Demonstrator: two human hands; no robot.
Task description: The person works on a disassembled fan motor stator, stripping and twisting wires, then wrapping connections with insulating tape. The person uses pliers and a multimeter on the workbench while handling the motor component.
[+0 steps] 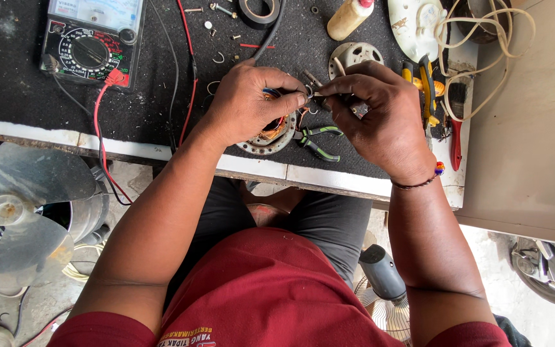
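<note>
My left hand [252, 103] rests on a round motor stator [266, 140] with copper windings on the black mat, pinching its thin wire leads [308, 96] between thumb and forefinger. My right hand [380, 115] meets it from the right, fingertips gripping the same wire ends. Green-handled pliers [319, 140] lie on the mat just below the two hands.
An analog multimeter [91, 42] with red and black leads sits at the far left of the bench. A glue bottle [349, 18], tape roll [259, 9], round metal plate [354, 54], loose screws, yellow-handled cutters [426, 87] and coiled cord [483, 38] lie behind. Fan blades [20, 212] stand on the floor left.
</note>
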